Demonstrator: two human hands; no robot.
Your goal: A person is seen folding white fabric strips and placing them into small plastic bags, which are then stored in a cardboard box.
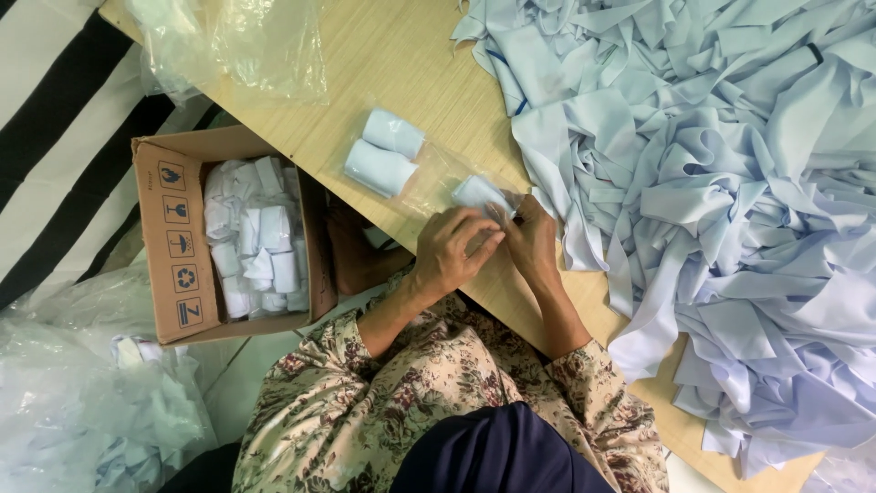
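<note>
Rolled cloth (478,193), long axis slanting across table (365,55), both grips, left hand (453,248), right hand (532,239), pinching it

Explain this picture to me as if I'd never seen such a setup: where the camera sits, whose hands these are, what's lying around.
There is no machine here. One camera sits on a person's head and looks down at their own two bare hands over a wooden table. The left hand and the right hand meet at a small folded piece of pale cloth, at the mouth of a clear plastic bag. Two rolled cloth pieces already lie inside that bag. A big heap of pale blue cloth strips covers the table's right side. Beside the table, an open cardboard box is filled with more folded cloth.
</note>
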